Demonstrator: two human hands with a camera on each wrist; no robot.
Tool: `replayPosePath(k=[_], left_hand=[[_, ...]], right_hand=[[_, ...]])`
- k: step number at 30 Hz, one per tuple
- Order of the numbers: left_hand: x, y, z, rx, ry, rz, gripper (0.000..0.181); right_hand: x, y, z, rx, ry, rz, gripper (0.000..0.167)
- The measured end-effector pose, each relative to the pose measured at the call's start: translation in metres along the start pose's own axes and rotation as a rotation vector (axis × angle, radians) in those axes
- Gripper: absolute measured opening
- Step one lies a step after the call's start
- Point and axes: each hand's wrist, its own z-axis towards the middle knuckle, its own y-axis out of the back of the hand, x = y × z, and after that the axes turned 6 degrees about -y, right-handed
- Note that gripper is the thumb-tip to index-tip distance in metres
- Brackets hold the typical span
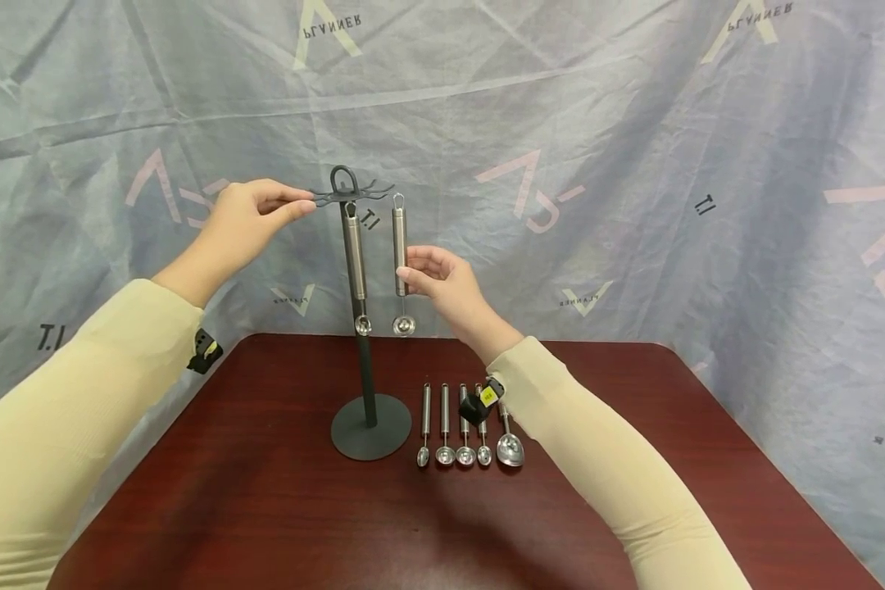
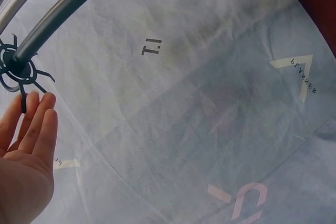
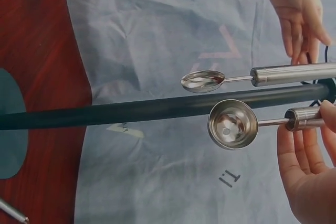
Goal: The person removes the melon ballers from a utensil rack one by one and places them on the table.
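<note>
At the top of a dark metal rack stand (image 1: 365,369), my left hand (image 1: 254,215) pinches one of its curved hooks (image 1: 324,197) between thumb and fingers. A steel measuring spoon (image 1: 356,258) hangs from a hook, bowl down, close to the pole. Just right of it, my right hand (image 1: 448,285) grips a second measuring spoon (image 1: 401,246) by the lower handle. That spoon is upright with its loop on top, near a hook tip; whether they touch I cannot tell. Its round, deep bowl (image 3: 232,124) shows in the right wrist view.
Several more steel spoons (image 1: 445,456) lie in a row on the dark red table (image 1: 280,508), right of the stand's round base (image 1: 350,447). The rightmost spoon (image 1: 510,451) has a larger bowl. A grey printed cloth (image 1: 634,205) hangs behind the table.
</note>
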Motion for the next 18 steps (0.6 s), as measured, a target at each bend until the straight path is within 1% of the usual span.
replayPosePath(k=[7,12,18], left_hand=[[-0.002,0.002,-0.005,-0.001,0.037,0.003,0.053],[-0.002,-0.001,-0.006,-0.005,0.039,-0.007,0.057],[-0.003,-0.004,-0.005,-0.019,0.046,-0.019,0.057]], right_hand=[[-0.013,0.020,-0.012,-0.030,-0.059,-0.001,0.032],[-0.022,0.037,-0.018,-0.050,-0.095,0.002,0.032],[-0.030,0.052,-0.025,-0.063,-0.120,-0.012,0.032]])
